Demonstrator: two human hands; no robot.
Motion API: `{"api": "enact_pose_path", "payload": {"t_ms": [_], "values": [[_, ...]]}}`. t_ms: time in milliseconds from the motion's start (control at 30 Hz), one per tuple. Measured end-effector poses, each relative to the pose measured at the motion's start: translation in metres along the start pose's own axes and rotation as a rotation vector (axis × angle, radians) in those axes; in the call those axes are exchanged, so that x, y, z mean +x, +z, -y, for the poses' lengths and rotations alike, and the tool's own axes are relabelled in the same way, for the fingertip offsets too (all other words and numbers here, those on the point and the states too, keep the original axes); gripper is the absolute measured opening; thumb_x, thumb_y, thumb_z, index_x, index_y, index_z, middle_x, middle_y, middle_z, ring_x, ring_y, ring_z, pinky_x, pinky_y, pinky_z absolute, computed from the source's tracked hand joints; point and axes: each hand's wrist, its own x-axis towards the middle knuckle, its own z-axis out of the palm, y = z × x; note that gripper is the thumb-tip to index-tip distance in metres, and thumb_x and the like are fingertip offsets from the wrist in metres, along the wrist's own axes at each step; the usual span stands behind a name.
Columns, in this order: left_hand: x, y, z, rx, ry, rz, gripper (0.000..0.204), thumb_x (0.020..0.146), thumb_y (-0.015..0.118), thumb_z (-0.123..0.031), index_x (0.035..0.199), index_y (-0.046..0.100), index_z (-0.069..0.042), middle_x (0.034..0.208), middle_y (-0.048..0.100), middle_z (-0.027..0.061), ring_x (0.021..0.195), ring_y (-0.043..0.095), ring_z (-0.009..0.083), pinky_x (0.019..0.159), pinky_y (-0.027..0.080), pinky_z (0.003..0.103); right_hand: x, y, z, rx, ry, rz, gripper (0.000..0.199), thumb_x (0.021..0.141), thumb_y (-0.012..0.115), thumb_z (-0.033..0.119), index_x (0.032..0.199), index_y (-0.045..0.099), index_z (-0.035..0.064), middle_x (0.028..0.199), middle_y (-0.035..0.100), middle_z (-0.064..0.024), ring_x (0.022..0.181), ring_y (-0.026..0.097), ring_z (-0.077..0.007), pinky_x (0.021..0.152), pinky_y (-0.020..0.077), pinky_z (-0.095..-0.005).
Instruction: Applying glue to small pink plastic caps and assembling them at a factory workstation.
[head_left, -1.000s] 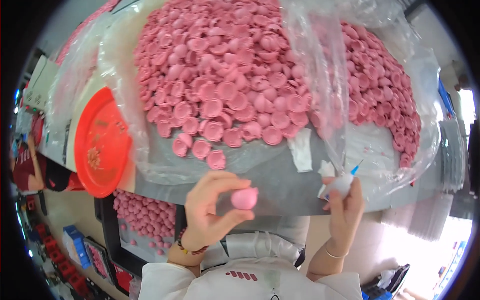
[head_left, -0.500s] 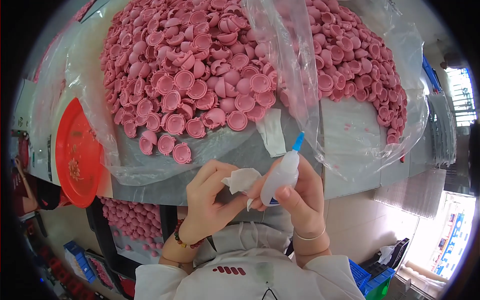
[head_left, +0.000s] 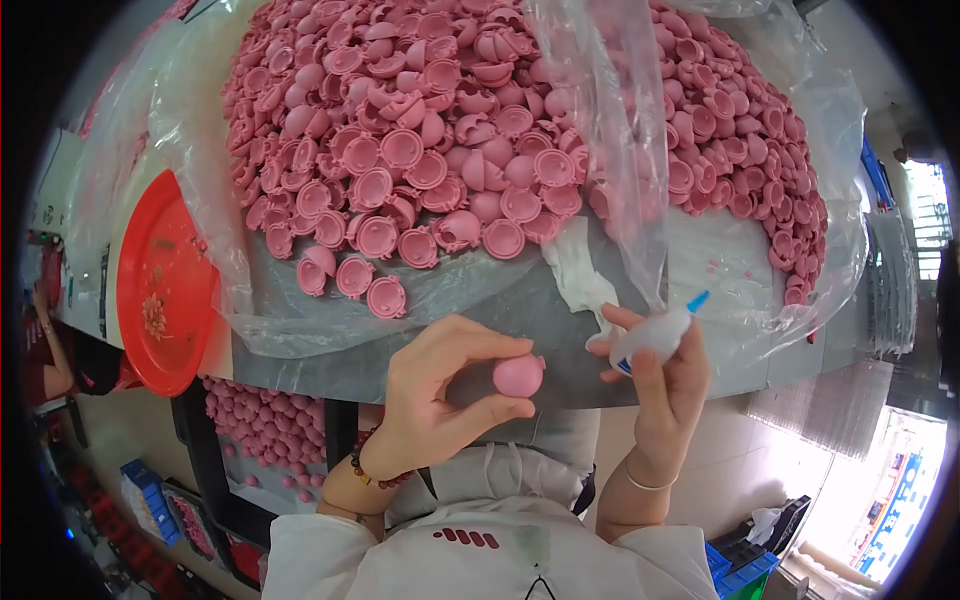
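Between the thumb and fingers of my left hand [head_left: 430, 395] is a small pink plastic ball [head_left: 517, 376] with a little tab on its side. My right hand [head_left: 665, 395] holds a white squeeze bottle [head_left: 655, 335], its blue nozzle tip [head_left: 698, 301] pointing up and to the right. A crumpled white cloth or tissue [head_left: 578, 270] lies on the grey table [head_left: 440, 375], its lower end reaching the fingertips of my right hand. Whether those fingers still pinch it is unclear. Beyond both hands rises a large heap of pink half shells [head_left: 400, 150].
Clear plastic sheeting [head_left: 640, 180] lies around and across the heap. A red oval tray [head_left: 165, 285] stands at the left edge. Below the table, a black crate [head_left: 225, 490] holds many pink balls [head_left: 265, 425]. A person's arm [head_left: 50, 340] shows at far left.
My left hand now shows a pink ball where white tissue was. My right hand has moved right with the bottle, and white cloth now trails by its fingers.
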Motion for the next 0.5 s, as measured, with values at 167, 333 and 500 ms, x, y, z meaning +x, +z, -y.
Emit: {"api": "enact_pose_path", "payload": {"t_ms": [167,333,500], "values": [[-0.012,-0.053,-0.032,0.414,0.222,-0.567,0.026,0.071,0.067,-0.013,0.09,0.058,0.002,0.085,0.059,0.0116,0.081,0.055,0.0209,0.072,0.043,0.029,-0.006,-0.008,-0.005,0.146,-0.194,-0.077,0.033,0.084,0.047,0.022,0.1,0.04,-0.006,0.081,0.057,-0.0236,0.054,0.056,-0.0179,0.04,0.0406,-0.0188],[-0.028,-0.166,-0.026,1.102,-0.028,-0.985,0.026,0.079,0.056,-0.014,0.099,0.054,0.002,0.096,0.057,0.0155,0.086,0.055,0.0235,0.077,0.042,0.03,0.001,-0.012,-0.015,0.288,-0.209,-0.054,0.036,0.083,0.048,0.026,0.097,0.042,-0.0066,0.074,0.056,-0.0207,0.044,0.05,-0.0142,0.034,0.0347,-0.0175],[-0.022,-0.165,-0.02,1.27,0.015,-0.926,0.017,0.077,0.057,-0.011,0.089,0.059,0.0,0.086,0.059,0.0133,0.081,0.056,0.0233,0.076,0.042,0.031,-0.003,-0.011,-0.014,0.261,-0.201,-0.075,0.04,0.082,0.05,0.03,0.095,0.043,-0.0075,0.068,0.055,-0.0193,0.039,0.046,-0.0122,0.032,0.0312,-0.0167]]}}
